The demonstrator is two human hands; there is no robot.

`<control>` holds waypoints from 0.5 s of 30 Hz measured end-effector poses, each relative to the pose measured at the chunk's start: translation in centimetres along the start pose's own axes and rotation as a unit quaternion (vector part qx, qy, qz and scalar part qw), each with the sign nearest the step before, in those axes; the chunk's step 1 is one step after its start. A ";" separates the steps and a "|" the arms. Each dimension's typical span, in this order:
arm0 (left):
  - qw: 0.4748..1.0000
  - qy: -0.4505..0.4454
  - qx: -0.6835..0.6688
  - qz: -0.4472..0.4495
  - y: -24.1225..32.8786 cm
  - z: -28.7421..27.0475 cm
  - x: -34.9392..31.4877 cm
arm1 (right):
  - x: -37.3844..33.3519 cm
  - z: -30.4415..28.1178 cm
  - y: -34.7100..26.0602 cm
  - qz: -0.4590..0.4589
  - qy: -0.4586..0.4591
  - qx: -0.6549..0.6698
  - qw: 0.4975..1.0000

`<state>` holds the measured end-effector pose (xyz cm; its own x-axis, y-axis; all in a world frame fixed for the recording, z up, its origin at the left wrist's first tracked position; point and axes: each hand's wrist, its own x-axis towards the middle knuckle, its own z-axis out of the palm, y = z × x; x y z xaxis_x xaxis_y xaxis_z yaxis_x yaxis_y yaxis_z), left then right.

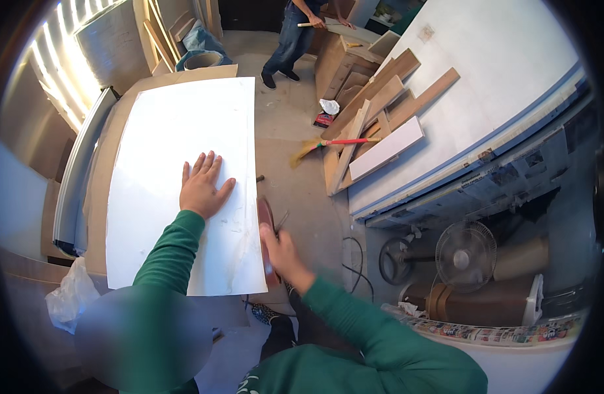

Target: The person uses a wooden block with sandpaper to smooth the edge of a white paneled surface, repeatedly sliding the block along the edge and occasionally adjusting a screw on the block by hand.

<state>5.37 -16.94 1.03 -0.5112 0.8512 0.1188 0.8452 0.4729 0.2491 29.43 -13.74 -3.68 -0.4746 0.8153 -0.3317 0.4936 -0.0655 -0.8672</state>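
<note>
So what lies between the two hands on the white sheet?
In the head view, only bare white sheet lies between the left hand, flat on it, and the right hand at its right edge by a reddish-brown board edge.

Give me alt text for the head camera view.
A person's left hand presses flat on a large white sheet, while the right hand grips its right edge. Another person stands beyond, near stacked wooden boards.
</note>
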 end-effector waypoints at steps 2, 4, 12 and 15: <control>1.000 0.003 0.000 0.002 0.0 -0.1 -0.3 | -5.4 -1.2 -0.2 -0.049 -0.031 0.067 0.996; 1.000 0.006 0.003 0.007 0.2 0.4 -0.1 | -5.0 -1.0 0.4 -0.079 -0.012 0.064 0.995; 0.997 0.047 -0.010 0.058 1.9 2.7 1.7 | 16.0 -1.9 -3.8 -0.075 0.073 -0.003 0.994; 0.996 0.071 0.027 0.036 -1.8 1.4 -0.3 | 7.6 0.7 -4.3 -0.034 -0.059 0.133 0.989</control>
<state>4.23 -17.76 -0.85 -0.4628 0.8444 0.2700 0.8856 0.4268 0.1831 23.16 -7.63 -2.72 -0.5891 0.7514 -0.2972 0.2569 -0.1746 -0.9505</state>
